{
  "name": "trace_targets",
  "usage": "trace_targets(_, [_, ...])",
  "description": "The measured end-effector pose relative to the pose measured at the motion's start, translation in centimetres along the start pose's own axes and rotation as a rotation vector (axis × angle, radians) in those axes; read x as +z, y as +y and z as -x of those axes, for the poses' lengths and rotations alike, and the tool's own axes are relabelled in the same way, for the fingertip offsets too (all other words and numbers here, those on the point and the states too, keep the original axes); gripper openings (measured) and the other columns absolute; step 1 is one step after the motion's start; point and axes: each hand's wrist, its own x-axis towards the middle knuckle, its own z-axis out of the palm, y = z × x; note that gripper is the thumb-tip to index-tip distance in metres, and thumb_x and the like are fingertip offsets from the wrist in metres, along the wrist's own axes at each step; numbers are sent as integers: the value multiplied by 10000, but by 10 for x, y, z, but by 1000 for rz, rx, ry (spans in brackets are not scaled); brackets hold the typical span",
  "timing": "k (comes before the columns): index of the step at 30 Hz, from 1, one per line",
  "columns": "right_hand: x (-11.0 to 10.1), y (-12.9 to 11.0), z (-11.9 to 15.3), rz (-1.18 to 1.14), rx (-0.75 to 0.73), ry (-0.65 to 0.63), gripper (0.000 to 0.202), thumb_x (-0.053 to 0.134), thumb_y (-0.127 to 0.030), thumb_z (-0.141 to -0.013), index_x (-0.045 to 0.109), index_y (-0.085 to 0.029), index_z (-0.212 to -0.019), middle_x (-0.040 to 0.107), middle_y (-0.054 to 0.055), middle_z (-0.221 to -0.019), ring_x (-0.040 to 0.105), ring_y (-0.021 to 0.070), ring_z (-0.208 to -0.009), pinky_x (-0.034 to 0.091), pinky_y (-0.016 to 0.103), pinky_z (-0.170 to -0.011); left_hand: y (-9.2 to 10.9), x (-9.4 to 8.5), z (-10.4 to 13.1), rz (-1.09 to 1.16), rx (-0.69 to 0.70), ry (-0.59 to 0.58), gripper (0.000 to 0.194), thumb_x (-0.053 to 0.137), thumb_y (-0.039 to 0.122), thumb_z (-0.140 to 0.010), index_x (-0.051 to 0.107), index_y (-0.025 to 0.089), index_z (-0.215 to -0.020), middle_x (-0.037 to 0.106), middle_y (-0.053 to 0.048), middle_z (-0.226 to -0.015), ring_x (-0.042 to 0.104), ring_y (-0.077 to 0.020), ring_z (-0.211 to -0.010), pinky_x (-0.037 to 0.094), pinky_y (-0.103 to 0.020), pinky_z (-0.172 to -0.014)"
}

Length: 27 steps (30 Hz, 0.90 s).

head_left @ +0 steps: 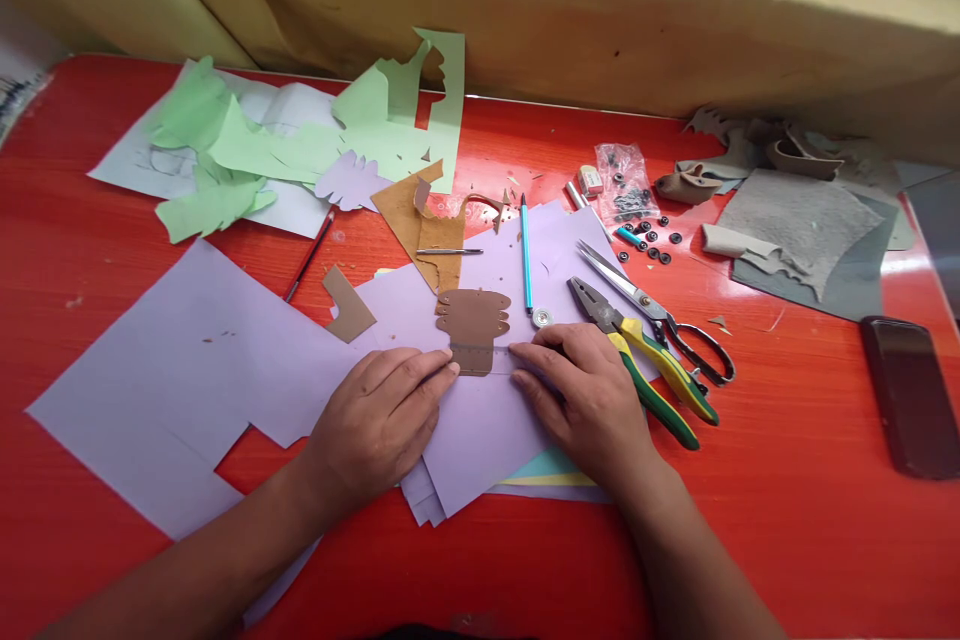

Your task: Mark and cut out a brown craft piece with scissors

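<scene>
A brown leather cutout (473, 312) with a wavy upper edge lies flat on stacked lilac paper (480, 450). Across its lower part rests a clear ruler (502, 361), hard to make out against the paper. At the ruler's left end my left hand (379, 410) is closed, fingertips pressed by the leather's edge. My right hand (581, 385) pinches the ruler's right end between thumb and fingers. Just above the right fingers sits a small round silvery disc (541, 318). A blue pen (526, 255) lies above the leather, with a thin metal tool (450, 251) to its left.
Pliers (637, 355) and scissors (656, 310) lie right of my right hand. Black snap parts (652, 253) lie near a plastic bag (626, 185). Grey leather scraps (795, 225) and a phone (911, 395) are far right. Green paper cutouts (262, 145) and a pencil (310, 255) lie left.
</scene>
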Motion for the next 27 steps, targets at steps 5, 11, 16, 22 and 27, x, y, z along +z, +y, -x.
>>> trace_targets(5, [0,0,0,3,-4,6,181,650,-251,-1092,777,-227,-1218,741,106,-1076,666,279,-1000,534,456,-887,0,0,1,-2,0,-4,334,625,5,-974,708,92,-1286,792,-161,-1244,704,-286,-1093,594,-450,-943])
trace_targets(11, [0,0,-1,0,-11,6,169,677,-220,-1070,777,-201,-1204,736,104,-1063,662,279,-981,527,440,-882,0,1,2,4,-4,-7,337,636,-1,-967,705,83,-1285,788,-166,-1251,698,-291,-1099,589,-454,-957])
trace_targets(16, [0,-1,-1,1,-5,-6,173,671,-223,-1074,774,-189,-1209,733,107,-1073,652,281,-986,523,444,-884,0,1,2,6,-1,-3,336,631,9,-973,699,90,-1291,790,-161,-1249,697,-290,-1098,596,-451,-943])
trace_targets(22, [0,-1,-1,2,-6,-3,167,669,-219,-1076,772,-189,-1204,734,108,-1073,653,282,-985,519,445,-881,0,1,2,-7,-7,-6,334,596,29,-1002,693,126,-1306,795,-141,-1257,709,-272,-1095,601,-443,-948])
trace_targets(27, [0,0,0,3,-12,3,168,666,-228,-1081,771,-191,-1207,733,106,-1076,651,278,-984,520,439,-890,-1,1,2,-2,-1,-6,329,619,16,-990,700,105,-1297,790,-148,-1256,702,-283,-1100,594,-447,-956])
